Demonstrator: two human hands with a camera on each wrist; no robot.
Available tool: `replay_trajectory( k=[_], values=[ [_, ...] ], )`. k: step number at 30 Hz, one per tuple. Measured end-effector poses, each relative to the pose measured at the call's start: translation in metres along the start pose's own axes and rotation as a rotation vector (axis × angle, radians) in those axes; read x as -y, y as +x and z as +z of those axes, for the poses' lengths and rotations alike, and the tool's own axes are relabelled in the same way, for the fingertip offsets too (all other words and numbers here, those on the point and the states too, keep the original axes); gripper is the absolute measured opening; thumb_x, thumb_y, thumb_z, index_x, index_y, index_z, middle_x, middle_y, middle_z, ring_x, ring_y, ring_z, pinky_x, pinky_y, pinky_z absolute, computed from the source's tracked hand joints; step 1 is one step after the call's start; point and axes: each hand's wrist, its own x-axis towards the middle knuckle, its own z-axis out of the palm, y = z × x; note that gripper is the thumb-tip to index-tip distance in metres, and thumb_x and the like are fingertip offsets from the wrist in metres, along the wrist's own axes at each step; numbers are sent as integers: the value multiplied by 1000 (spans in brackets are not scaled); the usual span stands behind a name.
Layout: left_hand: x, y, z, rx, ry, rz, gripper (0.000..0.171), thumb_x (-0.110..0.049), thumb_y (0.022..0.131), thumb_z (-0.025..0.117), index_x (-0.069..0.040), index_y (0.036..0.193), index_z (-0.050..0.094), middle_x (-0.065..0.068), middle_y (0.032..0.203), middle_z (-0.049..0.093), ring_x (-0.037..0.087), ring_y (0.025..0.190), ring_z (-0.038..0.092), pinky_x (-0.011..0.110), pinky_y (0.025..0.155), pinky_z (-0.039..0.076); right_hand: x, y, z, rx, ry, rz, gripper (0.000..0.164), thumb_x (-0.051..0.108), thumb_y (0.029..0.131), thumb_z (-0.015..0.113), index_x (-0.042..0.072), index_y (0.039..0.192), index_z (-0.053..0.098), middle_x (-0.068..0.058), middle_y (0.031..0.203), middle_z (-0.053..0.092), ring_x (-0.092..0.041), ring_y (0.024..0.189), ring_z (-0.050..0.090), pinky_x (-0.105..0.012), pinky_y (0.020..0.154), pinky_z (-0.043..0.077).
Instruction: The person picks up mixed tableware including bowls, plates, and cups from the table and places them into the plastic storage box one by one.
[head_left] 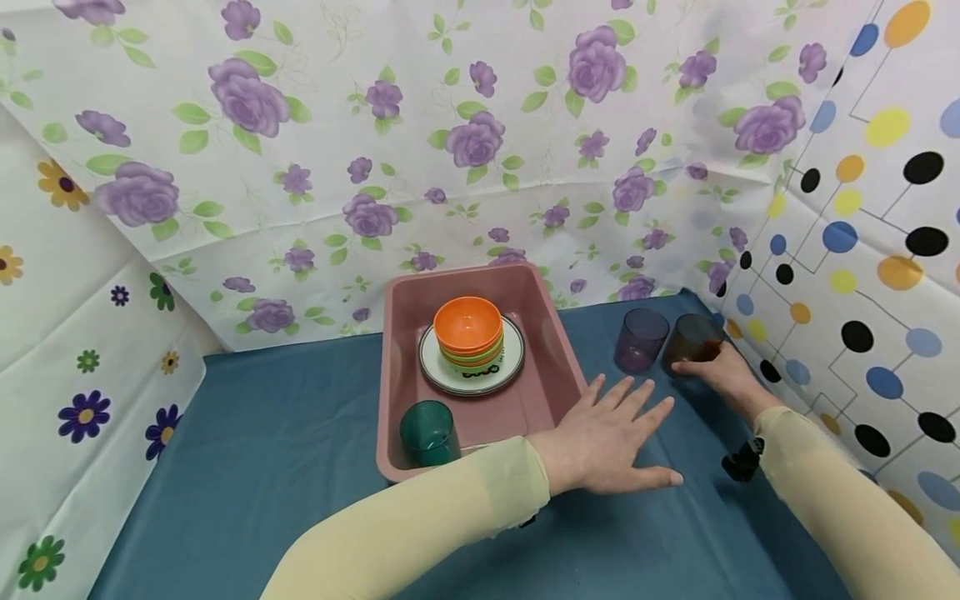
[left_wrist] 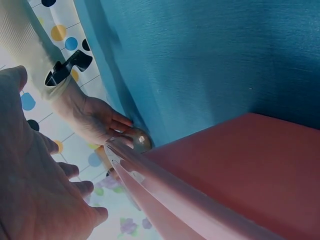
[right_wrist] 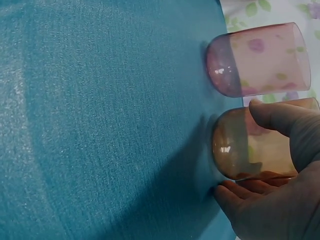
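Note:
At the far right of the table stands a clear brown tumbler (head_left: 688,335), and my right hand (head_left: 729,379) grips it with the thumb on one side and the fingers round the other. In the right wrist view the thumb (right_wrist: 275,117) lies against the tumbler's wall. A clear purple tumbler (head_left: 641,343) stands upright just left of it. My left hand (head_left: 602,439) is spread with straight fingers above the right front corner of a pink basin (head_left: 517,407), holding nothing. The left wrist view shows this hand (left_wrist: 45,170) beside the basin's rim.
Inside the basin, a stack of orange and green bowls (head_left: 468,325) sits on white plates (head_left: 435,367) with dark rims. A teal tumbler (head_left: 429,435) is in its front left corner. Flowered sheeting (head_left: 315,208) stands behind the blue tabletop (head_left: 285,433), and dotted sheeting (head_left: 862,275) along the right.

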Motion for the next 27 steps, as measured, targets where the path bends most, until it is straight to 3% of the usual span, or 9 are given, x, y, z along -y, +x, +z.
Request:
replay_trajectory(
  k=[11, 22, 27],
  values=[
    [1, -2, 0, -8, 0, 3, 90, -84, 93, 26, -38, 163, -7, -8, 171, -6, 16, 157, -5, 46, 125, -3, 1, -2, -3, -13, -24, 25, 99, 35, 94, 76, -14, 156, 16, -39, 149, 33, -53, 135, 37, -63, 109, 36],
    [5, -10, -7, -26, -2, 2, 91, -83, 93, 26, -36, 163, -8, -7, 171, -9, 16, 156, -11, 46, 124, -6, 17, -19, -14, -47, -19, -51, 95, 34, 94, 76, -11, 156, 19, -35, 144, 40, -50, 130, 43, -62, 105, 41],
    [7, -13, -11, -32, 4, -8, 91, -84, 93, 26, -37, 163, -9, -7, 171, -10, 16, 156, -10, 47, 124, -6, 29, -28, -19, -48, -15, -107, 87, 33, 95, 76, -8, 154, 25, -31, 142, 42, -45, 126, 47, -54, 97, 47]
  ],
)
